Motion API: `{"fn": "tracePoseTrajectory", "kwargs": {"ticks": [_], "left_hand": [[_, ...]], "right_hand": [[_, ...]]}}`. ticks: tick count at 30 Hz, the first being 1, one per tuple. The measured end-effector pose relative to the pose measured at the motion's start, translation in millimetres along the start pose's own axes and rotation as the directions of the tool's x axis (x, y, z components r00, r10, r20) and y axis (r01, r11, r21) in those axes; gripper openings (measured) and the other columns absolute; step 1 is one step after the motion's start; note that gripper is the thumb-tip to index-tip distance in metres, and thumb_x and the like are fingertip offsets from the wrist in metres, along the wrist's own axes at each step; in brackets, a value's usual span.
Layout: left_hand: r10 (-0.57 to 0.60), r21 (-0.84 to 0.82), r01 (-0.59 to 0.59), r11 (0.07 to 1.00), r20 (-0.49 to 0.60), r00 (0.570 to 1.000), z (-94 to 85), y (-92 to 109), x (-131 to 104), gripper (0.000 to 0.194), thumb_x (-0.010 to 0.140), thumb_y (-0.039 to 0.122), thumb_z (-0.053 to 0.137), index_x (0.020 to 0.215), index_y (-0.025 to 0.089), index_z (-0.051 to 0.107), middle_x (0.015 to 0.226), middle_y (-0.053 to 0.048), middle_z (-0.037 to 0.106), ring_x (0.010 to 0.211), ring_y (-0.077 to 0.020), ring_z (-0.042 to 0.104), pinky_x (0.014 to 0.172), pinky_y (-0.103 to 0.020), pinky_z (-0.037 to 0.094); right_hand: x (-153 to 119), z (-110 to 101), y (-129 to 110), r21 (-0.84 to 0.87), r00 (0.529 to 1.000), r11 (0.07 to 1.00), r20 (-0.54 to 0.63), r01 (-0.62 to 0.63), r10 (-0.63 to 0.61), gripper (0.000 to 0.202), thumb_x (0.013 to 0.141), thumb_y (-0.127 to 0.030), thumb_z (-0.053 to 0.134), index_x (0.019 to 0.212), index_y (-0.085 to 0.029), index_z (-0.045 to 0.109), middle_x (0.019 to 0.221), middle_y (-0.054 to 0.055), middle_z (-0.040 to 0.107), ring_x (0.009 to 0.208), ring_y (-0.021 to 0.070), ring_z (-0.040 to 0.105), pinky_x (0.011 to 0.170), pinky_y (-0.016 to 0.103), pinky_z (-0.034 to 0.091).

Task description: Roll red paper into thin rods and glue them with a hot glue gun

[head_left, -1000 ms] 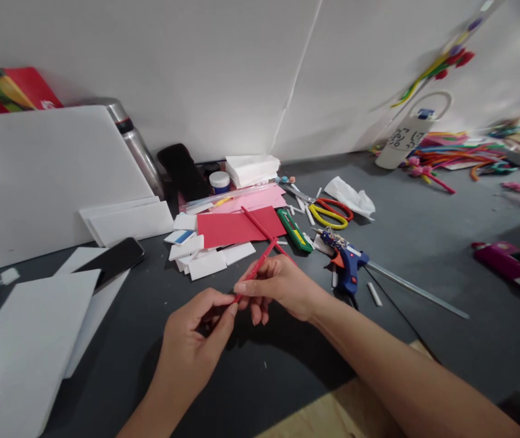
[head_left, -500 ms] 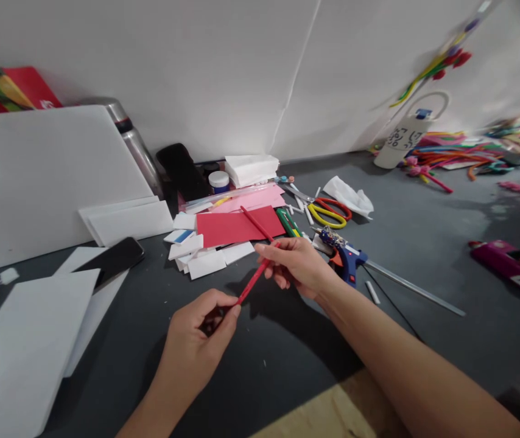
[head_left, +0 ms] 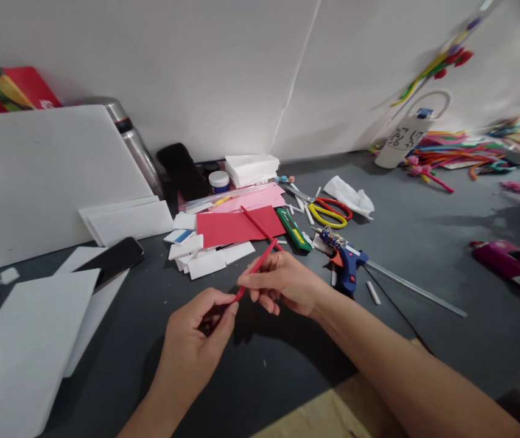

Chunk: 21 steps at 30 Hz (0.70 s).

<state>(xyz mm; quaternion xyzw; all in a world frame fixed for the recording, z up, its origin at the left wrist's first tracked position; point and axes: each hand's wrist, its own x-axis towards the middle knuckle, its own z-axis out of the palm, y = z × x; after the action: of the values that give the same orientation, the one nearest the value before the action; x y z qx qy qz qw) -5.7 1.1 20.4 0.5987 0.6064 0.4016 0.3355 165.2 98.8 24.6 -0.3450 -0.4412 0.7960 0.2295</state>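
Observation:
A thin red strip [head_left: 260, 260] slants up and right between my hands, above the dark table. My left hand [head_left: 198, 337] pinches its lower end. Close beside it, the thumb and fingers of my right hand [head_left: 282, 283] are closed on the same strip a little higher up. Another thin red stick [head_left: 256, 221] lies across red paper [head_left: 223, 227] just beyond. White card pieces [head_left: 206, 264] lie left of the paper, and a green cutter [head_left: 293, 229] is at its right.
A blue glue gun [head_left: 350, 266], scissors [head_left: 328, 214] and a clear rod [head_left: 418, 289] lie right of my hands. White boards [head_left: 27, 353] and a black phone [head_left: 120, 258] are at the left. A pink glue gun [head_left: 511, 263] and a white bottle [head_left: 404, 139] stand farther right.
My right hand has slid down and left along the red strip, closer to my left hand. More of the green cutter now shows. My left hand has barely moved.

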Motion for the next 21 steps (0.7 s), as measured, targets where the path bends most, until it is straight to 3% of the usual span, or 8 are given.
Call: {"fn": "tracePoseTrajectory", "kwargs": {"ticks": [4,9,13,16,21], "left_hand": [[0.093,0.117,-0.09,0.989,-0.02,0.995,0.2,-1.0,-2.4,0.014,0.089,0.028,0.058,0.086,0.02,0.069,0.067,0.001,0.061,0.057,-0.0112,0.053,0.054,-0.021,0.041],[0.048,0.06,-0.047,0.997,-0.015,0.999,0.3,-1.9,-2.6,0.014,0.089,0.029,0.058,0.086,0.02,0.068,0.064,0.003,0.058,0.053,-0.0103,0.049,0.051,-0.021,0.038],[-0.049,-0.057,0.048,0.997,-0.018,0.999,-0.1,-1.6,-0.9,0.015,0.088,0.033,0.06,0.086,0.019,0.067,0.056,0.005,0.052,0.045,-0.0088,0.045,0.045,-0.02,0.036],[-0.045,-0.049,0.044,0.998,-0.026,0.999,-0.1,-0.9,0.0,0.015,0.087,0.032,0.061,0.085,0.019,0.067,0.058,0.004,0.056,0.045,-0.0092,0.048,0.045,-0.02,0.038],[0.056,0.083,-0.054,0.995,-0.024,0.998,0.2,-1.9,-0.6,0.015,0.088,0.03,0.059,0.087,0.02,0.069,0.065,0.002,0.062,0.053,-0.0111,0.052,0.05,-0.021,0.04]], "right_hand": [[-3.1,-9.7,-12.0,-0.008,0.993,0.999,-0.111,0.043,-0.043,0.033,0.066,-0.037,0.086,0.069,-0.009,0.068,0.053,-0.001,0.065,0.033,0.0053,0.051,0.03,0.015,0.04],[-4.2,-20.1,-19.6,0.014,0.968,0.994,-0.229,0.107,-0.101,0.031,0.07,-0.037,0.084,0.072,-0.011,0.067,0.054,-0.002,0.064,0.031,0.0034,0.049,0.028,0.012,0.034],[-4.1,-13.9,-14.8,0.011,0.991,0.997,-0.115,0.074,-0.073,0.037,0.073,-0.042,0.082,0.088,-0.011,0.069,0.06,-0.002,0.066,0.033,0.0038,0.05,0.03,0.013,0.038],[-2.3,-4.1,-5.5,-0.029,1.0,0.999,-0.003,0.014,-0.014,0.037,0.067,-0.038,0.086,0.086,-0.012,0.069,0.06,-0.002,0.067,0.037,0.006,0.055,0.033,0.014,0.043],[-1.3,-2.7,-3.6,-0.044,0.999,0.999,-0.034,0.027,-0.029,0.034,0.067,-0.038,0.086,0.074,-0.01,0.069,0.061,0.002,0.069,0.037,0.0074,0.056,0.032,0.016,0.045]]}}
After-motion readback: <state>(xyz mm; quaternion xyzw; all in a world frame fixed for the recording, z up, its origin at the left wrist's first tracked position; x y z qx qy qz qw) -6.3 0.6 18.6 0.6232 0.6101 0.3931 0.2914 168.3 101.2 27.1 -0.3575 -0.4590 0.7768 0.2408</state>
